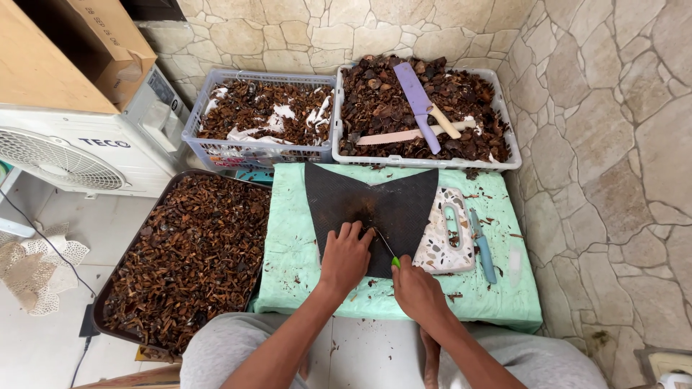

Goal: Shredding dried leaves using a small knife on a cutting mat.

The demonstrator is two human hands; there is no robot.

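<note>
My left hand [346, 253] presses fingers down on a small brown piece on the black rubber mat [375, 202], which lies on a green cloth-covered table [288, 245]. My right hand [417, 288] grips a thin knife with a green handle [393, 256]; its blade points up-left toward my left fingertips. The piece under the fingers is mostly hidden.
A dark tray [187, 259] of brown dried pieces sits at left. Two white baskets [256, 122] [425, 115] of the same material stand behind; the right one holds purple and pink knives. A speckled cutting board [450, 234] and a blue tool [481, 245] lie right of the mat. A stone wall is at right.
</note>
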